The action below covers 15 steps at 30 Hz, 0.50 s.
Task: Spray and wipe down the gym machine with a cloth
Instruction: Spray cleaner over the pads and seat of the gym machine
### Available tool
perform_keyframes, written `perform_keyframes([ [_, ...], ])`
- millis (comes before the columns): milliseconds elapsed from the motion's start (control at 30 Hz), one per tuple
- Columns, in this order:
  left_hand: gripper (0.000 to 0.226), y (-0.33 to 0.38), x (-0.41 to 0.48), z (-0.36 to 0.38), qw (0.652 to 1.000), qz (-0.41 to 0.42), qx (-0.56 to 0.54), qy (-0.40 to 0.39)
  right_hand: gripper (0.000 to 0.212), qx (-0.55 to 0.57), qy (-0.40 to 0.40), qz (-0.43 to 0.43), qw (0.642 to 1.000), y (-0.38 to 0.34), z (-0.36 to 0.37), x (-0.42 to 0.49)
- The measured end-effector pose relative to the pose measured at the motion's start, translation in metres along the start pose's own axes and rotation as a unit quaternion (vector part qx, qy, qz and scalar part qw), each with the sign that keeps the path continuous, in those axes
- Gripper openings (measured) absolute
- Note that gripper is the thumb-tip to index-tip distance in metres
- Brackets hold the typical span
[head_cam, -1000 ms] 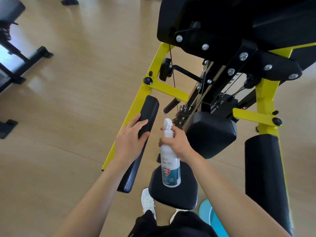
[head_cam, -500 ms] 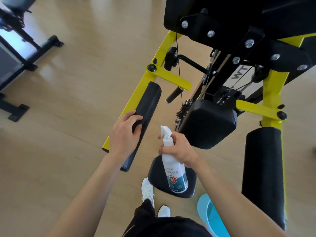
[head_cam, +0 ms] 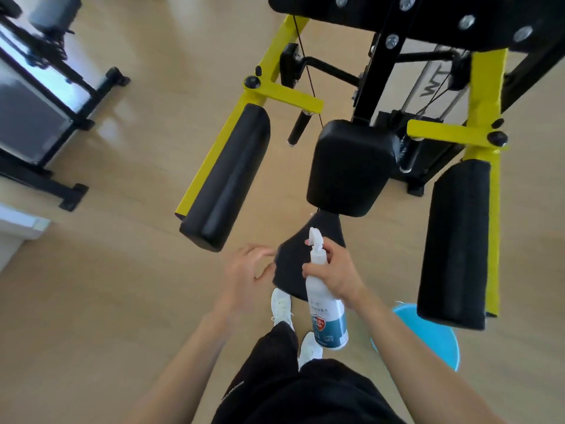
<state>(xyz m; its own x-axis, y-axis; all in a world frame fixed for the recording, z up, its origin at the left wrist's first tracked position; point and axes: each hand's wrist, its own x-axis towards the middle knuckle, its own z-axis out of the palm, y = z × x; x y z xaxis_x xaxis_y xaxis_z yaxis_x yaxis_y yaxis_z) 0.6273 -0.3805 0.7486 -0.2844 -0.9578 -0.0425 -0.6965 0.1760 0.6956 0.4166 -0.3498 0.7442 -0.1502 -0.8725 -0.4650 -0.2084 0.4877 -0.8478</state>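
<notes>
Right hand (head_cam: 336,276) gripped neck of white plastic spray bottle with teal label (head_cam: 325,313), lower centre. Left hand (head_cam: 244,276) blurred, fingers loose, held nothing, beside black padded seat (head_cam: 290,270). Yellow-and-black gym machine (head_cam: 483,87) filled upper right.

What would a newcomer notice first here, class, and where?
The yellow-framed gym machine with black pads fills the upper right. At lower centre the right hand grips a white spray bottle, the left hand open beside it. A blue bucket stands on the floor at lower right.
</notes>
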Motion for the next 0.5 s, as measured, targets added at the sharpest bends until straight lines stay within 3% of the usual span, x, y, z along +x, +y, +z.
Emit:
perform_keyframes([
  [100,0.022,0.003,-0.030,0.034,0.986,-0.100,-0.049,-0.124,0.035,0.037,0.045,0.063,0.996,0.036,-0.007,-0.023],
  [233,0.023,0.016,-0.065,0.062,0.962,-0.173,-0.110,-0.179,0.027,0.053,0.090,0.087,0.991,0.065,-0.011,-0.051],
  [433,0.026,0.034,-0.097,0.089,0.910,-0.183,-0.243,-0.281,0.036,0.060,0.097,0.042,0.993,0.076,-0.008,-0.092],
  [500,0.038,0.032,-0.106,0.095,0.894,-0.168,-0.283,-0.305,0.042,0.065,0.117,0.052,0.990,0.079,-0.006,-0.105],
])
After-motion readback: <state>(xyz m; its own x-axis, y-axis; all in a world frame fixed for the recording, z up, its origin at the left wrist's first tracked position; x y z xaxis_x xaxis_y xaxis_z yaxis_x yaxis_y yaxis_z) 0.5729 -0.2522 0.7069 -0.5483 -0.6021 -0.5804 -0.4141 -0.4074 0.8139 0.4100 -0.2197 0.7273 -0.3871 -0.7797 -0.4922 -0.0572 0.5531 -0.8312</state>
